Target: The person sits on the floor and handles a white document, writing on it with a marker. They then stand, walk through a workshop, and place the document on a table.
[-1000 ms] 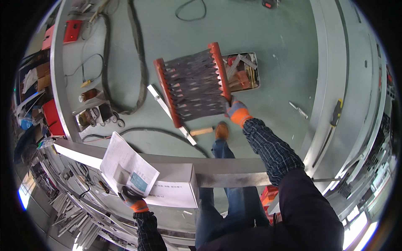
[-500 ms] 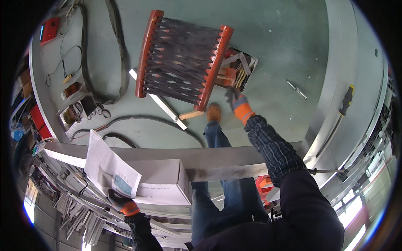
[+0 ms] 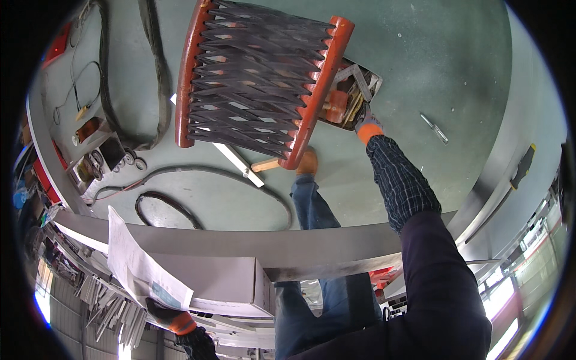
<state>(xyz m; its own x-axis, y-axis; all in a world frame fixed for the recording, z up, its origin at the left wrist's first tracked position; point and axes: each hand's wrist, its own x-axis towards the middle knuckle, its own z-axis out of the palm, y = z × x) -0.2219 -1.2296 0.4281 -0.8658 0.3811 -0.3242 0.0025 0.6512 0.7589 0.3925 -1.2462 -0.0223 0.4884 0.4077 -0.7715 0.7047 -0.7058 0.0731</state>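
My left hand (image 3: 171,318), in a dark glove with an orange cuff, pinches the lower edge of a printed paper sheet (image 3: 141,261). That sheet leans across a white cardboard box (image 3: 210,285). On the far side of the metal beam, my right hand (image 3: 367,127), gloved alike, reaches down to the near right corner of a tool tray (image 3: 377,85). Its fingertips are dark and small there, so their grip is unclear. In the tray lie a metal square (image 3: 361,81), an orange-brown block-like piece (image 3: 337,107) and several thin tools.
A red frame (image 3: 327,78) laced with black straps (image 3: 258,78) stands partly over the tray. A white bar (image 3: 237,162), a hammer-like wooden handle (image 3: 265,165) and cables (image 3: 162,207) lie on the floor. A screwdriver (image 3: 523,168) rests on the right beam; a metal tool (image 3: 434,128) lies nearer.
My right hand has moved forward and right, from beside the tray to its near right corner. My left hand keeps the paper; the whole view has shifted slightly.
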